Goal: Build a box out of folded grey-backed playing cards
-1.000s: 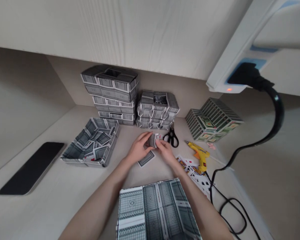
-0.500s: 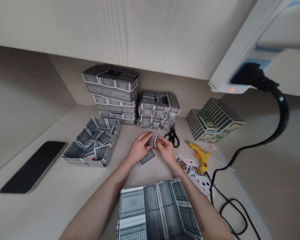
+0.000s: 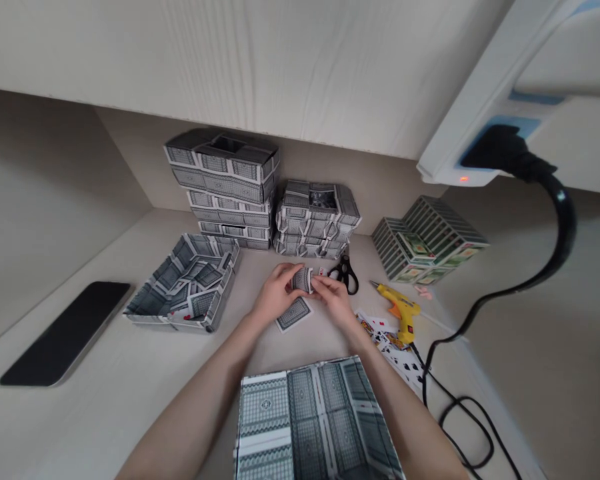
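A curved playing card [image 3: 303,280], patterned back showing, is pinched between both hands above the tabletop. My left hand [image 3: 276,293] is closed on its left side, and my right hand [image 3: 333,295] grips its right edge. Just below them a second playing card [image 3: 294,314] lies back up on the table. Black-handled scissors [image 3: 347,274] rest right behind my right hand, their blades largely hidden. Between my forearms, close to me, stands a large box covered in playing cards [image 3: 315,420].
Left are an open card-covered tray [image 3: 214,325] holding loose cards and a dark phone [image 3: 67,333]. Card-covered boxes [image 3: 230,217] are stacked behind. Right lie a yellow glue gun [image 3: 403,310], face-up cards [image 3: 397,357], a black cable [image 3: 467,400] and packs of cards [image 3: 425,240].
Both hands have shifted very slightly, and the right fingers have moved along the edge of the held card. The surrounding things have stayed put.
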`<control>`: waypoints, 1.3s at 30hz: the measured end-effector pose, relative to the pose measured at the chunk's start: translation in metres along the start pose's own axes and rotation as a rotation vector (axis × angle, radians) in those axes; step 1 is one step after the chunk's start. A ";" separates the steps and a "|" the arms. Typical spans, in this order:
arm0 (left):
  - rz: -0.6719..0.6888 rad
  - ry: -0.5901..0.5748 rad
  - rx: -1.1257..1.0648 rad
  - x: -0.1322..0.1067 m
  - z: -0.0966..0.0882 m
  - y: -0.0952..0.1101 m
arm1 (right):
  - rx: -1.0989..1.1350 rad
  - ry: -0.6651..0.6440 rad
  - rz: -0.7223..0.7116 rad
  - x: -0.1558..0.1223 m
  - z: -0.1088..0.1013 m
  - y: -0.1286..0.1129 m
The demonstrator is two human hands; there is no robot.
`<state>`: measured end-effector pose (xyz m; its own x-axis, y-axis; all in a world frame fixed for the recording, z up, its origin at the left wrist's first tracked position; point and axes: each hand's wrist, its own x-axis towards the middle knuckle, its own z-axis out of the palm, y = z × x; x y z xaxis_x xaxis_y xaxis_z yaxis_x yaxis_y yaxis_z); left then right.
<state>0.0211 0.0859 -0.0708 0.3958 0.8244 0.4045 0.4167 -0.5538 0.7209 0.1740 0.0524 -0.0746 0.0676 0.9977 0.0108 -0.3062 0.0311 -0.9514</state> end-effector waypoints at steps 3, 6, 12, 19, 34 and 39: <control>0.024 -0.034 -0.057 0.000 -0.002 0.001 | -0.008 0.034 0.021 0.002 -0.002 0.001; 0.039 -0.056 -0.087 0.000 -0.002 0.001 | -0.033 0.051 0.043 0.003 -0.003 0.000; 0.035 -0.058 -0.127 0.001 -0.001 -0.002 | 0.065 0.015 0.061 0.003 -0.003 -0.003; 0.035 -0.070 -0.118 0.001 -0.001 -0.004 | -0.135 0.044 -0.014 0.004 -0.004 0.000; -0.002 -0.025 0.018 -0.001 0.002 -0.004 | -0.350 0.035 -0.123 -0.002 -0.001 -0.003; -0.050 -0.002 0.036 0.000 0.002 -0.003 | -0.356 -0.087 -0.142 -0.004 0.002 0.002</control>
<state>0.0218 0.0873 -0.0745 0.3755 0.8511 0.3668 0.4654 -0.5154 0.7195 0.1708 0.0484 -0.0761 0.0003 0.9869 0.1612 0.0495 0.1610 -0.9857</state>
